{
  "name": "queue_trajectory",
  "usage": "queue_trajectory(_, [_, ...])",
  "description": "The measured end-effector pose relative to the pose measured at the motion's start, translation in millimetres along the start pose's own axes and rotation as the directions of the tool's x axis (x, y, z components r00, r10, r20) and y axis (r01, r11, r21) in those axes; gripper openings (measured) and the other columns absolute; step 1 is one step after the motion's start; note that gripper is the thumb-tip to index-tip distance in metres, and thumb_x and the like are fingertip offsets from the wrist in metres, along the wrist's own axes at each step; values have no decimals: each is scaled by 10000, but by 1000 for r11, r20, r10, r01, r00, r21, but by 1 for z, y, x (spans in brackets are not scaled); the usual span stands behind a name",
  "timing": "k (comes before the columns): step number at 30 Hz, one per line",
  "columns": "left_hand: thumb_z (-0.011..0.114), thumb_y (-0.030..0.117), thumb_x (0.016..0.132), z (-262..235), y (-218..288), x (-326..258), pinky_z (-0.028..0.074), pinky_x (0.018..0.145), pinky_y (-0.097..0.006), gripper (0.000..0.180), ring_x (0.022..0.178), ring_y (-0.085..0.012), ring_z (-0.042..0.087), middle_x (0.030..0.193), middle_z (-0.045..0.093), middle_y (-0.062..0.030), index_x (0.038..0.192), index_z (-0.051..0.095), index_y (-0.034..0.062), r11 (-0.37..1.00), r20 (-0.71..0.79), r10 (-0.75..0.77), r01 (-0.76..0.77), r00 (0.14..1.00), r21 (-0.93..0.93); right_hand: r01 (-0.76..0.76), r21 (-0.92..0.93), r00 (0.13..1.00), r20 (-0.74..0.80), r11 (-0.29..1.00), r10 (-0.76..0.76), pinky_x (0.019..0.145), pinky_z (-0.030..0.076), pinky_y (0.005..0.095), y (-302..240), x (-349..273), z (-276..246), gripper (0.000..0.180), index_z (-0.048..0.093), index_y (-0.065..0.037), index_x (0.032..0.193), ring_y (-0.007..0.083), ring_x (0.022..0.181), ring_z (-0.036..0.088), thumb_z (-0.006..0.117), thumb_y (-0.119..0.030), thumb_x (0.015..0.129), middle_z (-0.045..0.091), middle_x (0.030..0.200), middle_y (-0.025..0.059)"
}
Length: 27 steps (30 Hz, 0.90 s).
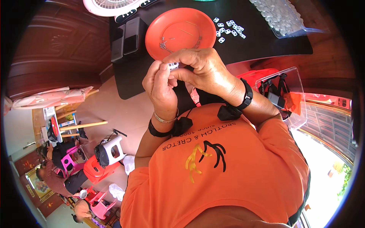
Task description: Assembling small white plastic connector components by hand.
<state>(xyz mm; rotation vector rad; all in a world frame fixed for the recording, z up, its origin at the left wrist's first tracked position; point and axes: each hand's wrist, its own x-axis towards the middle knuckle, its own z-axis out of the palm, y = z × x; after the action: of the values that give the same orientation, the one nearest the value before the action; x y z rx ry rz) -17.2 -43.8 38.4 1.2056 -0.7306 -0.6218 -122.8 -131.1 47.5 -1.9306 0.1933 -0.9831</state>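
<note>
- While both hands meet above the near edge of the black table mat point(262, 41), the orange plate point(178, 28) sits just beyond the fingertips; thin metal pins lie loose on it.
- Left hand point(161, 89): closed in a pinch, thumb and fingers pressed on the small white plastic piece point(173, 65).
- Right hand point(203, 70): curled over, fingertips closed on the same piece from the other side.
- Loose white pieces point(228, 29) lie beyond the right hand, apart from the plate.
- Judgement: the piece looks very light, rigid and smooth, easily dropped; hold it by its side edges between the fingertips, not its faces.
</note>
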Motion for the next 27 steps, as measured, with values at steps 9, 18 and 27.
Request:
queue_trajectory(9, [463, 142, 917, -4, -4, -4, 277, 444, -203, 228, 455, -72, 389, 557, 467, -29, 773, 534, -19, 1000, 8, 14, -14, 1000, -1, 57, -16, 998, 7, 998, -57, 426, 484, 197, 3, 0, 2, 187, 616, -39, 1000, 98, 476, 625, 678, -45, 824, 657, 733, 38])
queue_trajectory(18, [454, 154, 915, -7, -10, -4, 276, 434, -208, 235, 456, -78, 399, 567, 481, -35, 788, 543, -22, 1000, 41, 1, -1, 999, -4, 68, -91, 998, 5, 993, -68, 509, 512, 222, 12, -3, 3, 188, 632, -53, 964, 128, 591, 663, 702, -29, 791, 662, 729, 40])
queue_trajectory(27, [472, 181, 938, 1, -6, -2, 309, 467, -199, 253, 492, -78, 415, 637, 532, -41, 844, 572, -30, 999, -3, 17, -17, 1000, 37, -72, 42, 992, -99, 997, 76, 589, 543, 247, 13, -3, 3, 241, 648, -32, 969, 151, 694, 688, 746, -105, 761, 699, 839, 65])
